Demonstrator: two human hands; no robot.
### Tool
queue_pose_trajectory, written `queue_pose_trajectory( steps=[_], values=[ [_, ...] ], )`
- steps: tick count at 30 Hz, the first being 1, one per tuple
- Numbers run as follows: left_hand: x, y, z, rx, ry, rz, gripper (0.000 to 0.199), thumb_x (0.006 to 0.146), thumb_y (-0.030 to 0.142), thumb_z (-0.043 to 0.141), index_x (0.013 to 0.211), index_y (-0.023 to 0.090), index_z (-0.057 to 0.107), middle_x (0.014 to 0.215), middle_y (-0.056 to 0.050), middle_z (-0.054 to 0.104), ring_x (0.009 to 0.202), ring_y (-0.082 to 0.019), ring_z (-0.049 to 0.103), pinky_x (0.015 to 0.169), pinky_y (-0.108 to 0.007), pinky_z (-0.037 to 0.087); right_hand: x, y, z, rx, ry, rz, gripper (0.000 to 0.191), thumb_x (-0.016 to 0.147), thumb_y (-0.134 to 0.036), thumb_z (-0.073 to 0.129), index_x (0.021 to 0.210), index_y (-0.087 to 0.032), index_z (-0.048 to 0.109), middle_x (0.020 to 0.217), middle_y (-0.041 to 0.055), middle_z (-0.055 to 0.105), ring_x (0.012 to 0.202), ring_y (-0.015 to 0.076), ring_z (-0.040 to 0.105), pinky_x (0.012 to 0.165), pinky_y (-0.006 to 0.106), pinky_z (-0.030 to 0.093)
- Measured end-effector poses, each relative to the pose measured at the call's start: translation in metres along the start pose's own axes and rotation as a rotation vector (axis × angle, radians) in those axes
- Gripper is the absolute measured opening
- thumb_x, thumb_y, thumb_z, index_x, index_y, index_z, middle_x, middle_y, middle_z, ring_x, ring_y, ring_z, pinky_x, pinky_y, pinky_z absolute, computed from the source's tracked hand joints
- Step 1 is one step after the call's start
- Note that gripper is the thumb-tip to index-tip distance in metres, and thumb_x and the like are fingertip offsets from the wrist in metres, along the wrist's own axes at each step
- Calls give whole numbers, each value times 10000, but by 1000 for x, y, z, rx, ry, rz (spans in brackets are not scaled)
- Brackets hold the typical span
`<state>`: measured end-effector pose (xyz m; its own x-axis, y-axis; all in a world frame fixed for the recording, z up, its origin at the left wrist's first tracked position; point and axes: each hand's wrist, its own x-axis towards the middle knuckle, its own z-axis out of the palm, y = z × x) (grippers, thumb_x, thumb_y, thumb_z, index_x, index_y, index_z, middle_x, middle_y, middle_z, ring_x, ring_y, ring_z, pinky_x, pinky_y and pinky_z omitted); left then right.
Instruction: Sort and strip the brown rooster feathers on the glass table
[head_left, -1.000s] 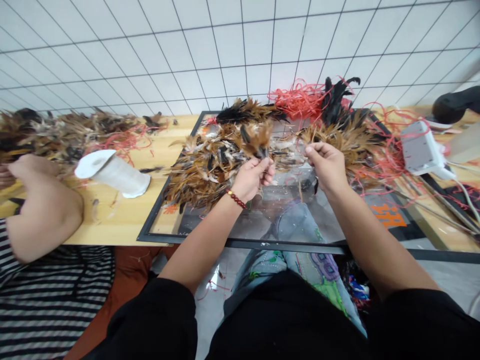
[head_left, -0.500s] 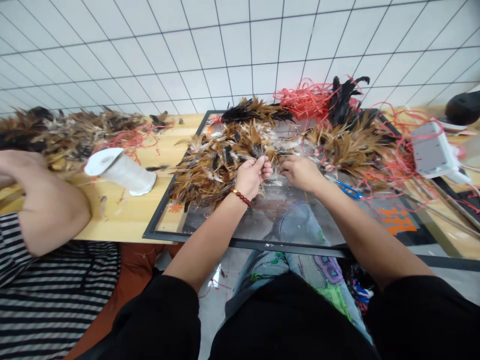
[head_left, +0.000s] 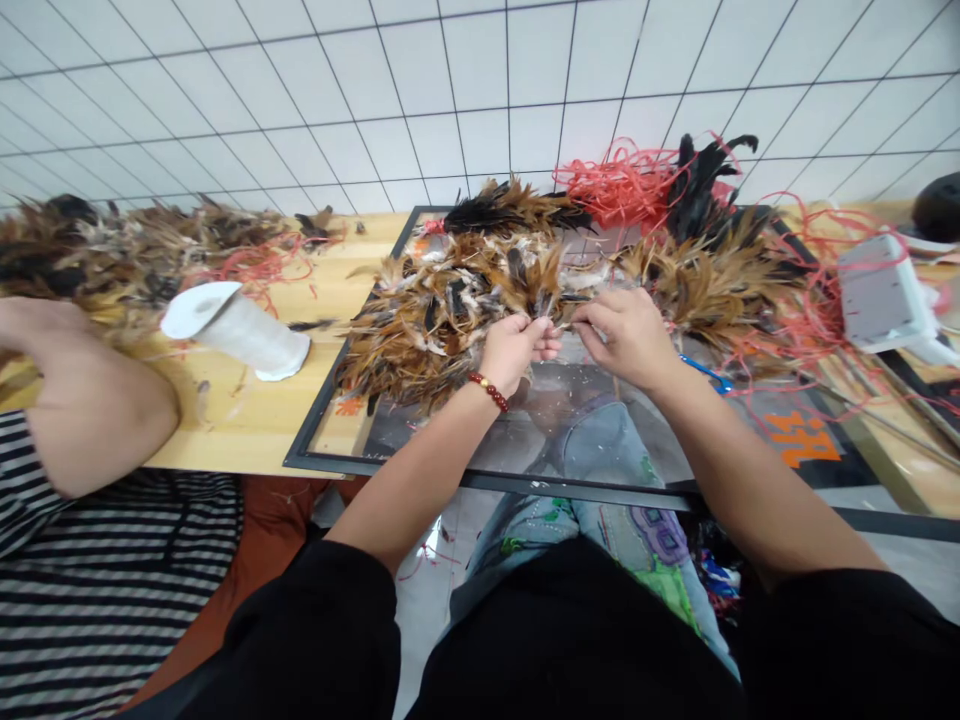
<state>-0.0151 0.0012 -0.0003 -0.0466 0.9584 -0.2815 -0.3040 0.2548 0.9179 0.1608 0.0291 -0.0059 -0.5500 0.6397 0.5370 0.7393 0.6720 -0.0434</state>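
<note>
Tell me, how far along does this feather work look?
The long black-and-brown bunch at the back looks already gathered. In hand, the left hand pinches a small feather tuft, the right hand close beside it. The heaped feathers seem left to sort; how many bunches remain, I can't tell.

So from where I'm standing, the little feather bunch [head_left: 537, 284] is mostly golden brown with some darker bits and paler, wispy bases. Sits around mid-frame, tips fanned toward the top, stems gathered narrow at the bottom.
</note>
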Motion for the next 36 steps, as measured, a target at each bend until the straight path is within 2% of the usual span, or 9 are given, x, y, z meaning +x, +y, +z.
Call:
queue_pose_trajectory(
  steps=[7,13,16,22,25,27,30,32,36],
  values=[
    [-4,-5,5,131,-53,10,284,911,82,630,634,106,572,543,-4,630,445,-70,579,513,-202,465,5,-7,-5,-144,-45,-112,306,970,-257,442,903,-201,736,837,106,660,839,253,527,780,421,321],
    [-7,0,2,80,-192,-148,288,939,58,569,653,95,575,551,-6,609,455,-56,547,498,-190,422,5,-9,-6,-104,-30,-108,296,988,-298,445,928,-232,727,892,89,676,872,246,531,810,429,340],
    [-6,1,-2,46,-242,-179,251,948,95,577,697,105,582,550,19,567,444,-46,512,470,-175,369,3,-5,-7,-59,19,-31,283,996,-306,445,985,-264,724,922,68,677,903,241,552,866,443,352],
    [-2,1,-5,-60,-233,-138,224,960,142,578,738,120,574,580,32,547,470,-44,500,494,-175,363,-4,20,-12,26,172,303,238,959,-305,524,970,-218,745,953,115,699,952,290,605,903,489,374],
    [-1,0,-6,-68,-215,-109,216,955,162,598,744,121,575,584,34,554,480,-42,506,505,-169,374,-1,22,-9,329,118,442,219,876,-399,651,842,-202,739,844,86,690,844,258,615,805,422,427],
    [0,-1,-7,-41,-241,-106,214,940,172,625,737,121,582,579,32,560,474,-45,511,498,-170,380,2,16,-5,711,-19,496,316,785,-512,743,776,-197,716,763,52,667,729,202,586,703,356,436],
    [0,-2,-8,37,-381,-190,225,911,174,666,708,116,592,564,23,568,455,-52,522,465,-171,372,6,1,0,1199,-257,535,486,639,-638,827,682,-188,648,638,7,605,583,124,492,566,289,387],
    [-1,-3,-9,84,-499,-272,225,915,167,658,704,105,612,554,16,571,448,-56,532,447,-169,366,7,-6,2,1343,-319,575,543,580,-666,853,633,-191,595,564,-24,548,520,96,435,504,265,345],
    [-1,-4,-12,84,-605,-327,161,931,185,645,810,84,680,645,-29,656,535,-87,634,519,-193,471,5,-11,2,1389,-260,617,515,564,-618,884,645,-194,604,552,-33,568,493,95,467,472,255,364]
  ],
)
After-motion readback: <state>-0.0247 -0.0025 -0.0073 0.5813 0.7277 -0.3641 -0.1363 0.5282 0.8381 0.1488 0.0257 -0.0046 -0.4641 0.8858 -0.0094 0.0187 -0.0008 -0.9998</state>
